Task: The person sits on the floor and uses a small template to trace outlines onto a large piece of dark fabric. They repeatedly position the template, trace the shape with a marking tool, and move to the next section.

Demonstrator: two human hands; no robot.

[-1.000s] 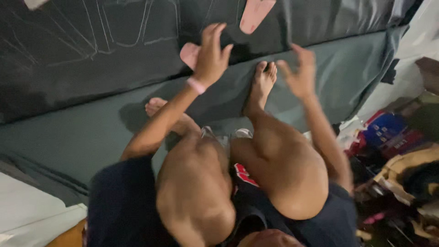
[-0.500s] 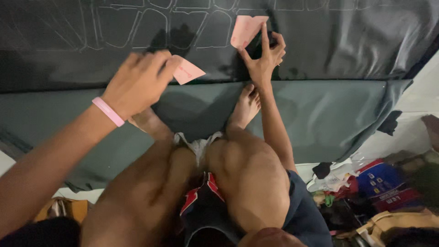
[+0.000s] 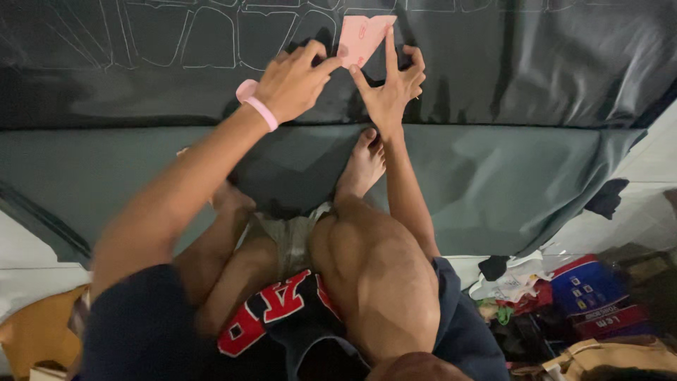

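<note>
The person is squatting on the floor over a wide sheet of dark cloth (image 3: 536, 63), and both hands are reaching forward onto it. A pink card (image 3: 363, 39), roughly a slanted four-sided shape, is lying flat on the cloth at the far edge of reach, among white chalk outlines (image 3: 211, 39) drawn in a row along the top.

The right hand (image 3: 389, 88) is spreading wide open, palm down, just below and to the right of the card. Its forefinger is stretching up along the card's right edge and its thumb is pointing toward the lower corner, so the card is sitting in the fork between them, pinned rather than gripped.

The left hand (image 3: 293, 77) is coming in from the left, fingers loosely curled, with the fingertips touching the card's lower left edge. It is not closing around anything; it is pressing or steadying the card from that side. A pink wristband (image 3: 255, 106) is sitting on that wrist.

Nearer the person, a grey-green cloth (image 3: 493, 183) is lying under the dark one, and one bare foot (image 3: 361, 169) is resting on it directly below the right hand. To the right, on the pale floor, a heap of clothes and bags (image 3: 564, 296) is piled up, well apart from the card.
</note>
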